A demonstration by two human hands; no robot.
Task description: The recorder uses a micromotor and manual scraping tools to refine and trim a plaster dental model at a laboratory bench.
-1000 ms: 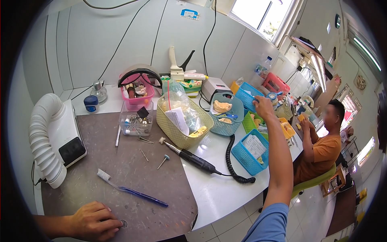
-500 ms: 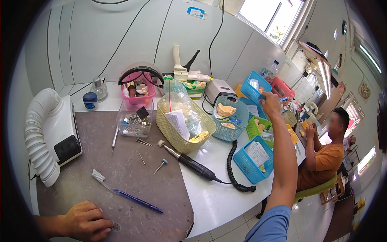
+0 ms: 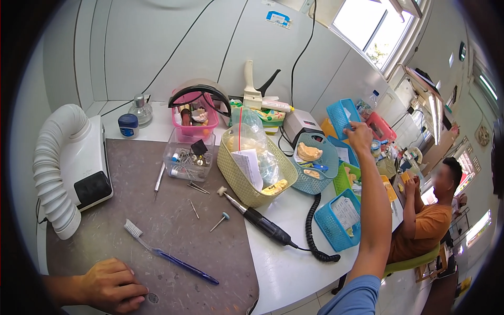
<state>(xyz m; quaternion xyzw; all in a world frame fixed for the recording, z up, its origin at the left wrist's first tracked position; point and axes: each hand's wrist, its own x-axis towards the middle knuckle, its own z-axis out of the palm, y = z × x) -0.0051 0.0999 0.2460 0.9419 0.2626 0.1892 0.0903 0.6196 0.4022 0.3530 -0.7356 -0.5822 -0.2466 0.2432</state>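
My right hand (image 3: pixel 359 137) reaches far out over the bench, its fingers closed on the near edge of a blue plastic basket (image 3: pixel 336 114), which is tilted. A pale piece shows inside that basket; the rest of its contents is hard to make out. My left hand (image 3: pixel 116 286) rests on the brown mat (image 3: pixel 131 181) with curled fingers, and no object shows in it. Just beyond lies a blue-handled toothbrush (image 3: pixel 181 262). A black rotary handpiece (image 3: pixel 265 227) lies by the mat's right edge, near a small polishing bit (image 3: pixel 220 221).
A cream basket (image 3: pixel 252 184) with bags and papers, a blue-green basket (image 3: pixel 315 176) with dental casts, and another blue basket (image 3: pixel 336 231) stand mid-bench. A white hose unit (image 3: pixel 86 173) is at left. A person (image 3: pixel 428 210) in orange sits at right.
My view has shifted, so the bench things sit farther right in the picture. Against them, my right hand and the blue basket have moved slightly left. My left hand stays put.
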